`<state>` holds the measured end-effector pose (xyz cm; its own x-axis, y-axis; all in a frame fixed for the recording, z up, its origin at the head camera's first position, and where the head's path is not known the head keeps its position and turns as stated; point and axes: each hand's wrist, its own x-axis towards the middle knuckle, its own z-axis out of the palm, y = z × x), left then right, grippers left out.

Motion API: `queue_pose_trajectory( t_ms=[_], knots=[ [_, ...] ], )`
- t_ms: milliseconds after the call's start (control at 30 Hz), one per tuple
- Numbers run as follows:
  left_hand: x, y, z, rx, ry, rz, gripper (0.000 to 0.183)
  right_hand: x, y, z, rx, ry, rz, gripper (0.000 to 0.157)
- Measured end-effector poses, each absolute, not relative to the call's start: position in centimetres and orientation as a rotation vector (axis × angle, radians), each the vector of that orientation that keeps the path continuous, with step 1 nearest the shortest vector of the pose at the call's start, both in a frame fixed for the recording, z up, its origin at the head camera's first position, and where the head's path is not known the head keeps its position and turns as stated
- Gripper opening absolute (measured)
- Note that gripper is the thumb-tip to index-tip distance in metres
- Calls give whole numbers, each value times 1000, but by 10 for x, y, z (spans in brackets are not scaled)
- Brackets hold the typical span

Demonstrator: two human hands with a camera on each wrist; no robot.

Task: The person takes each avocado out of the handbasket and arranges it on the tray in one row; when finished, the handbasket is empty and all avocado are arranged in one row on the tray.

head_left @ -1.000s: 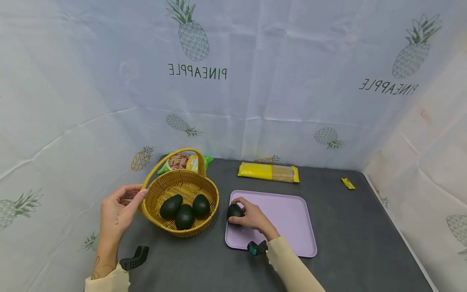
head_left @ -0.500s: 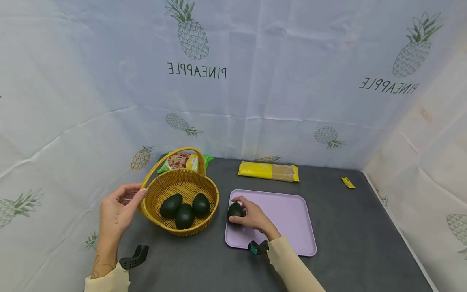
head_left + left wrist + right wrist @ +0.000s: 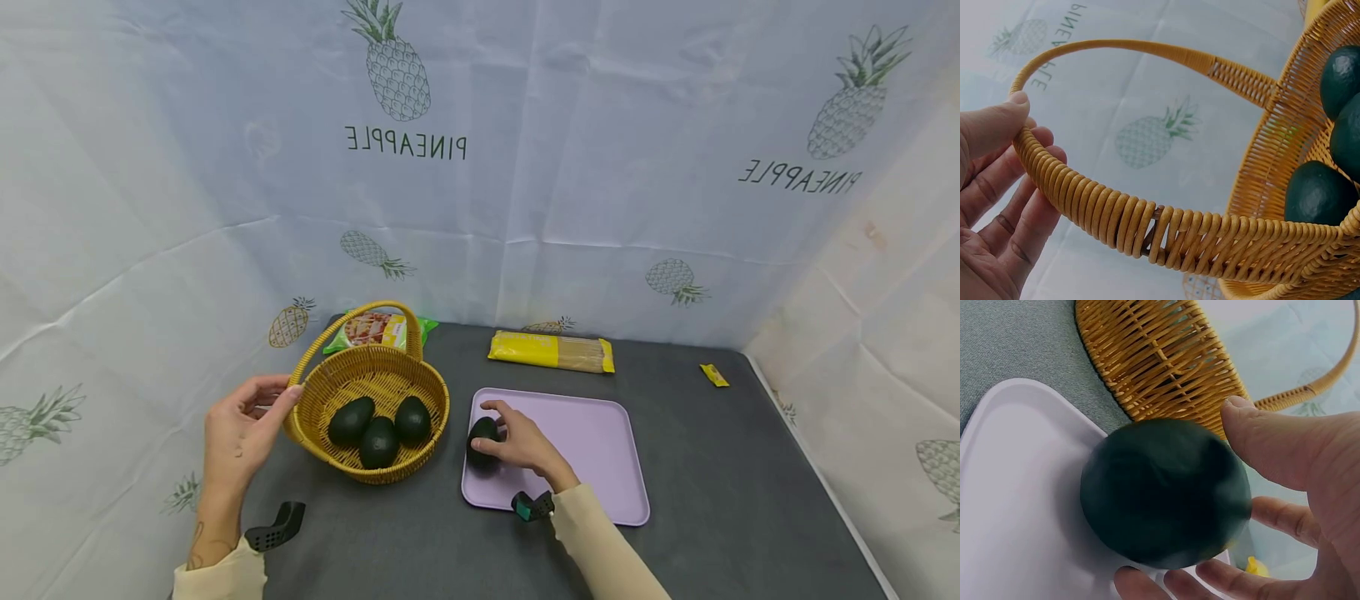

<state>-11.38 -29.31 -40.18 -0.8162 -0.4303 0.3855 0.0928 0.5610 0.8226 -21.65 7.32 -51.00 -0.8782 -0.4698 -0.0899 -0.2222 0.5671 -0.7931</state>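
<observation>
The dark avocado (image 3: pixel 482 435) lies at the nine o'clock side of the lilac tray (image 3: pixel 588 433), the right hand (image 3: pixel 519 437) spread loosely about it, ungripped. At nine o'clock beyond, the left hand (image 3: pixel 243 429) pinches the handle (image 3: pixel 1085 201) of a wicker basket (image 3: pixel 375 375) holding three avocados (image 3: pixel 378 443).

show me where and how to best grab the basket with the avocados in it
Take the basket by the top of its handle, coming from above. The handle arches up over the bowl, slim enough to close fingers round, and a grip near its middle should help keep the three avocados level. The left hand holds it on its left side, where lifting might tip it.
</observation>
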Motion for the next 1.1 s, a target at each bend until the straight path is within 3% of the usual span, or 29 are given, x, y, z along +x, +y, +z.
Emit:
queue_pose_trajectory(
  t_ms=[400, 667, 1100],
  knots=[
    [-114, -293, -401, 236, -2225, -1213, 18, -221, 75, -497, -579, 2529, -1204, 64],
    [-114, -292, -401, 237, -2228, -1208, 19, -233, 71, -479, -635, 2642, -1305, 48],
    [-115, -292, -401, 258, -2227, -1205, 20, -236, 19, -424, -917, 2663, -1294, 46]
  ],
)
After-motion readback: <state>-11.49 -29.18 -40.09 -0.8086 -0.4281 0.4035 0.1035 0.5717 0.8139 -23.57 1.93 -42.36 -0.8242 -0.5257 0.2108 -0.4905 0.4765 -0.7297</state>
